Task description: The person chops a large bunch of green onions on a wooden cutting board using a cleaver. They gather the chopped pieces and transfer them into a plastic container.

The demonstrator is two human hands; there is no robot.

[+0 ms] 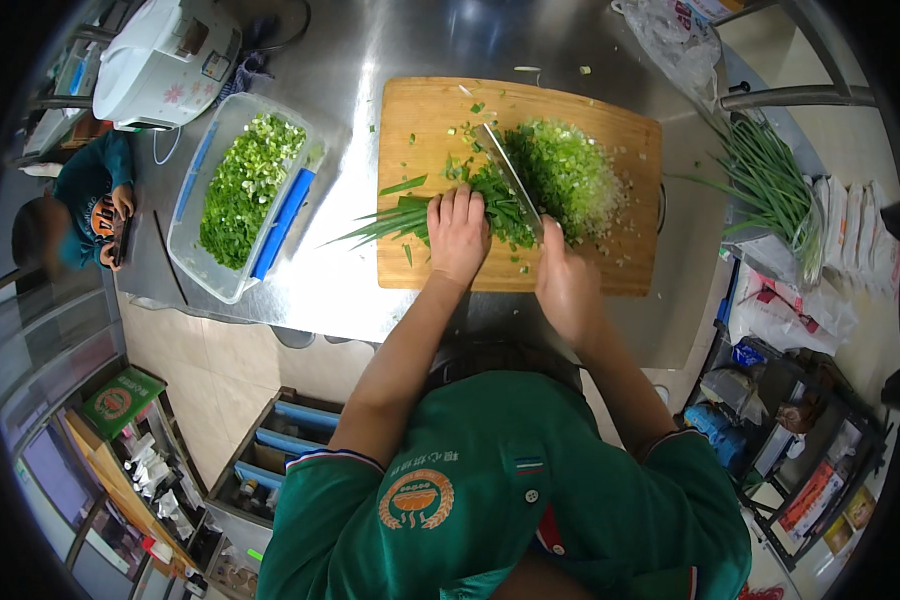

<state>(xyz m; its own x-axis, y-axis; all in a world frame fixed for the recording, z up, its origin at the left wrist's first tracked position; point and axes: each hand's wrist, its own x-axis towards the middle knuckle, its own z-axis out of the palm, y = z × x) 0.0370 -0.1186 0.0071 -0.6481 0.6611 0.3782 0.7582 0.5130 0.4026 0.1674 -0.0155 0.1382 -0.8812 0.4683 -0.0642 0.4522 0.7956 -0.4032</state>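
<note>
On a wooden cutting board (510,274), my left hand (459,232) presses down a bunch of green scallion leaves (390,223), whose long tips stick out past the board's left edge. My right hand (566,281) grips the handle of a kitchen knife (508,171). Its blade points up and left, between the held leaves and a heap of chopped scallions (570,165). The heap is pale on its right side and dark green near the blade. Small cut bits are scattered around the board.
Left of the board sits a clear plastic box (229,291) of chopped scallions, beside a white rice cooker (165,67). Another person (90,202) is at the table's left end, holding a device. Whole scallions (772,169) lie at the right. A plastic bag (675,45) is at back right.
</note>
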